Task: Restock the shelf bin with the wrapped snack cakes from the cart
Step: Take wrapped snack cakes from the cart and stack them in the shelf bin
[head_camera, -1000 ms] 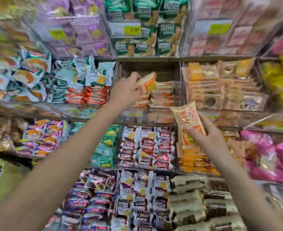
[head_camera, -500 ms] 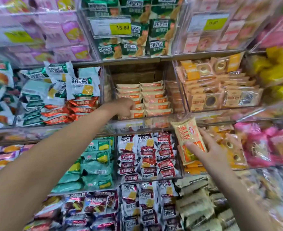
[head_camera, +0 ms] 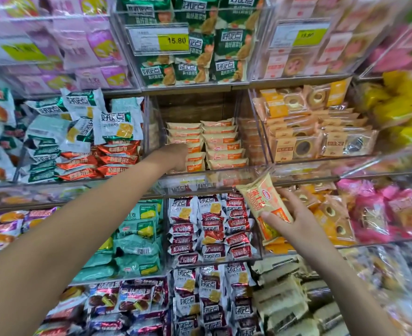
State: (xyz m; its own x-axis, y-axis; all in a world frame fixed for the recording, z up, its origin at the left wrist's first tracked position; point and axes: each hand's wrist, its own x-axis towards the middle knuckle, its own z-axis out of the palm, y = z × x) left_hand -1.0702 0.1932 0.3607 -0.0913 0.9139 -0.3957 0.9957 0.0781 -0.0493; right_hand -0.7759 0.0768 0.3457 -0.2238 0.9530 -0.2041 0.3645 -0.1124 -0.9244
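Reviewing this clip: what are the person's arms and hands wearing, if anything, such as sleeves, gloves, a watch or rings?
Nothing visible. Both forearms are bare along all that the head view shows, with no sleeve edge in frame. The left hand and right hand have no gloves, and no watch, bracelet or ring shows on either wrist or on the fingers that can be seen. The left fingers are partly hidden.

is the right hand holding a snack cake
Yes, the right hand grips a cream-and-orange wrapped snack cake below the shelf bin.
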